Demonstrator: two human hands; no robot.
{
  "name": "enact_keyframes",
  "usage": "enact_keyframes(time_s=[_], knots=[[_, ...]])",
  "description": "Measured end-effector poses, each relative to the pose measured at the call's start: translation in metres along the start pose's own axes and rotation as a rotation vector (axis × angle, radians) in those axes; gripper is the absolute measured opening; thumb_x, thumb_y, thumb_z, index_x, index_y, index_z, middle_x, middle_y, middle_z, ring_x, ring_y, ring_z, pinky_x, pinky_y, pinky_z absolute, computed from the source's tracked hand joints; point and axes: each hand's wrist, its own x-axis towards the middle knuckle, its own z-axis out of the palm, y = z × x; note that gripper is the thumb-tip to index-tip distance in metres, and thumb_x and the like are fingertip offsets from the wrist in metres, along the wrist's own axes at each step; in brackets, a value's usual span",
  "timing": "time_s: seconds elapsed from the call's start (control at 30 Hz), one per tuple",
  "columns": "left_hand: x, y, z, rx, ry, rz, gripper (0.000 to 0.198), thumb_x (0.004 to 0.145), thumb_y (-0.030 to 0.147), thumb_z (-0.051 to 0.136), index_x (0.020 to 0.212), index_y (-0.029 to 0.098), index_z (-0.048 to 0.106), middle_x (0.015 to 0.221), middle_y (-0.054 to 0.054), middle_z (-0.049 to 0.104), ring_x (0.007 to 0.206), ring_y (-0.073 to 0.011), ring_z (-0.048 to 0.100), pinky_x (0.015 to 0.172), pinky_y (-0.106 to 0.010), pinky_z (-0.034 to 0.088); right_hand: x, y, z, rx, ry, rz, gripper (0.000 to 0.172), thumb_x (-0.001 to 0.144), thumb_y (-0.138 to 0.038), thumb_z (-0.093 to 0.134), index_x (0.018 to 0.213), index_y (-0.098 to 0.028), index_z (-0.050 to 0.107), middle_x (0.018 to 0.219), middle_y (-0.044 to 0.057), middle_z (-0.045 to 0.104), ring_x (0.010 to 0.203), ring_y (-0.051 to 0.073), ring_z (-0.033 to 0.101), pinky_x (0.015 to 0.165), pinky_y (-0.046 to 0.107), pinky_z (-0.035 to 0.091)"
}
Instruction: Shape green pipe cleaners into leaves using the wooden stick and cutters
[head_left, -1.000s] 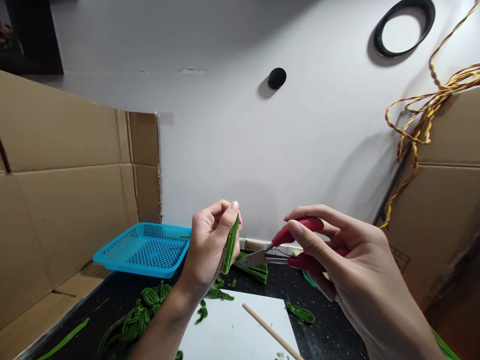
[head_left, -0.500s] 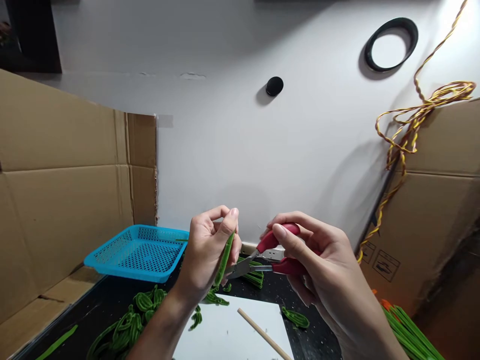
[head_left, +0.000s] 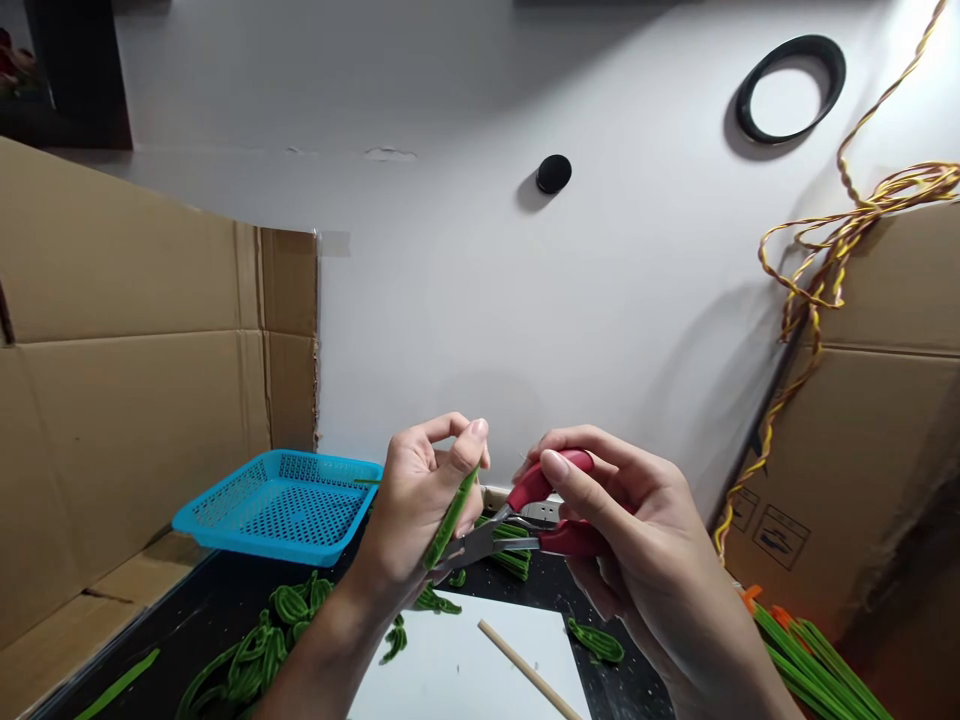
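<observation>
My left hand is closed on a green pipe cleaner, pinched between thumb and fingers and slanting down along the palm. In my right hand are red-handled pliers, their handles spread apart. The metal jaws point left and reach the lower end of the pipe cleaner; whether they touch it I cannot tell. Below my hands lies a white sheet with a thin wooden stick on it. Bent green pipe cleaner loops are heaped to the left, and one looped piece lies right of the sheet.
A blue perforated basket stands at the back left of the black table. Straight green pipe cleaners lie at the right, some orange ones beside them. Cardboard walls flank the sides. Twisted yellow cord hangs at right.
The plier jaws have shifted slightly left, closer in under the pipe cleaner's lower end. My left hand has moved a little to the right, its grip unchanged.
</observation>
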Motion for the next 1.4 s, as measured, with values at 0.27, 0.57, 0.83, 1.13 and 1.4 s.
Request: enact_keyframes(time_s=[0.27,0.57,0.83,1.13,1.4], knots=[[0.002,-0.002,-0.005,-0.025,-0.100,-0.066,0.040,0.094,0.050,0.073,0.074,0.021,0.054,0.035,0.011,0.038,0.026,-0.0031,0.025,0.030,-0.014,0.018,-0.002,-0.002,0.005,-0.035,0.080,-0.002,0.042,0.073,-0.054,0.089,0.087,-0.018,0.074,0.074,0.007,0.074,0.035,0.005,0.048,0.030,0.011,0.025],[0.004,-0.001,-0.002,-0.004,-0.005,-0.024,0.047,0.087,0.056,0.078,0.073,0.022,0.049,0.038,0.011,0.037,0.029,-0.0020,0.021,0.029,-0.014,0.018,-0.003,-0.004,0.005,-0.048,0.169,-0.006,0.044,0.065,-0.055,0.093,0.085,-0.019,0.077,0.070,0.009,0.075,0.033,0.005,0.039,0.028,0.014,0.018],[0.003,-0.008,-0.002,-0.042,-0.029,-0.016,0.046,0.090,0.053,0.077,0.074,0.023,0.047,0.039,0.012,0.038,0.028,-0.0025,0.022,0.029,-0.015,0.020,0.004,0.003,-0.002,-0.066,0.061,0.031,0.050,0.064,-0.059,0.092,0.086,-0.017,0.077,0.073,0.008,0.074,0.030,0.002,0.036,0.027,0.012,0.022],[0.003,-0.002,0.004,-0.098,-0.005,0.023,0.049,0.090,0.051,0.076,0.071,0.023,0.041,0.040,0.013,0.033,0.030,-0.0017,0.020,0.031,-0.014,0.021,0.007,0.007,-0.006,0.013,0.053,0.034,0.044,0.071,-0.055,0.091,0.087,-0.018,0.074,0.078,0.008,0.074,0.033,0.003,0.041,0.027,0.011,0.026],[0.003,-0.005,0.002,-0.107,-0.014,0.077,0.046,0.093,0.050,0.074,0.073,0.022,0.045,0.040,0.012,0.036,0.031,-0.0017,0.023,0.032,-0.013,0.025,0.004,0.003,-0.001,0.020,0.011,0.100,0.041,0.076,-0.054,0.089,0.091,-0.020,0.070,0.079,0.004,0.073,0.036,0.000,0.039,0.031,0.009,0.029]])
